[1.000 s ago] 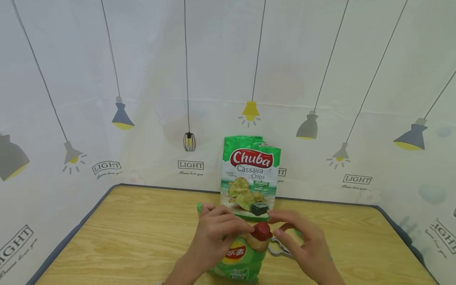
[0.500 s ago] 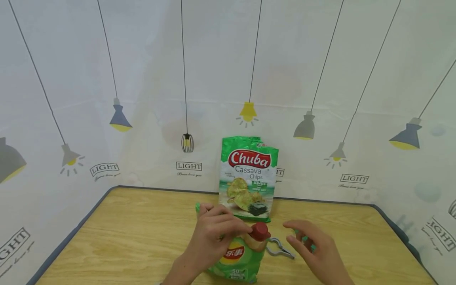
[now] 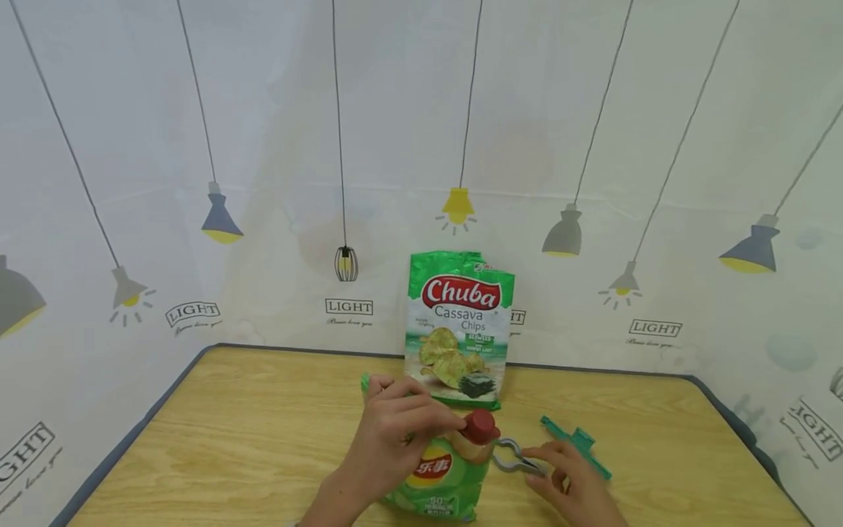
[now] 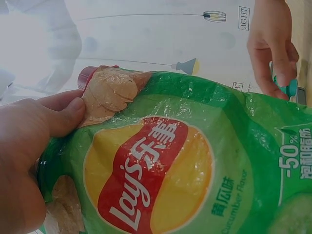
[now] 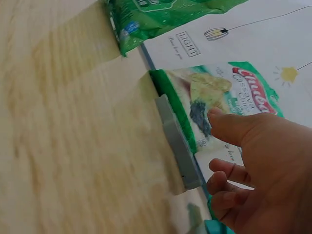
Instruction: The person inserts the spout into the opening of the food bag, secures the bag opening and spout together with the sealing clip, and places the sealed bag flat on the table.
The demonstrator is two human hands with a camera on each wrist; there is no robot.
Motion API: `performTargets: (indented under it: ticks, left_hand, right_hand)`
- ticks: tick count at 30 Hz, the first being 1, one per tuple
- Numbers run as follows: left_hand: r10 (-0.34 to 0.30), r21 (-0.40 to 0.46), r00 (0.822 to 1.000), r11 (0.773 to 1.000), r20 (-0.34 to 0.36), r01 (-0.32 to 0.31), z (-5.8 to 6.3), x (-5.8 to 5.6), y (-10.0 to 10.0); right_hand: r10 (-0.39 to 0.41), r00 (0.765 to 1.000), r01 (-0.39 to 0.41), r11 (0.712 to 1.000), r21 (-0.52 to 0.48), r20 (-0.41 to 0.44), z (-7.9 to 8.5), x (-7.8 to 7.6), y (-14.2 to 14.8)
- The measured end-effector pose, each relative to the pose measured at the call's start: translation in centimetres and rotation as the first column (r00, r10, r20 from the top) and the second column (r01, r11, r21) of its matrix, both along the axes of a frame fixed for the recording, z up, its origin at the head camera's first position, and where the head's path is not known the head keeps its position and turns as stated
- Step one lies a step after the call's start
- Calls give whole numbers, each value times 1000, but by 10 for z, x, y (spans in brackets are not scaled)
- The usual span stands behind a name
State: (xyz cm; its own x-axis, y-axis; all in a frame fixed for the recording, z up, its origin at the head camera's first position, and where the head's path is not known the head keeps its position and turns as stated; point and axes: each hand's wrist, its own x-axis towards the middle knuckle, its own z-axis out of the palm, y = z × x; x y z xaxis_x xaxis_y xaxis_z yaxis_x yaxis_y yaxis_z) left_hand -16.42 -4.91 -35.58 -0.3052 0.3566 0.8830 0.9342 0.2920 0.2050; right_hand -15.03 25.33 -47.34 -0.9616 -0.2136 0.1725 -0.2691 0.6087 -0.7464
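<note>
Right hand (image 3: 576, 489) lowered, fingers apart, 4 o'clock of grey clip (image 5: 177, 141) | Left hand (image 3: 391, 433) pinching Lay's bag (image 4: 151, 170) | Slackened pinch may unfold it

Pinching with the left hand (image 3: 394, 428), back turned upward; holding the right hand (image 3: 574, 481) lower, thumb (image 5: 235, 127) parted from loosely bent fingers (image 5: 232, 172), both angled inward.
</note>
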Motion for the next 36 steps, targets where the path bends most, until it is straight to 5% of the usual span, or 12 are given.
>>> performTargets:
  ticks: [9,16,24,36]
  left_hand:
    - [-7,4,1000,1000,-5,7,-1,0,0]
    - [-7,-1,1000,1000,-3,7,0,0,0]
    - [-7,-1,1000,1000,4,7,-1,-1,0]
    - [-2,-3,1000,1000,-2,2,-2,0,0]
  right_hand:
    - [-75,997,78,990,114,-33,-23,-5,-4]
    - [-174,954,200,976,85,-245,-34,-3,-10]
    - [-95,873,142,988,63,-478,-46,-8,-4]
    - [-70,855,115,992,57,-513,-43,-6,-3]
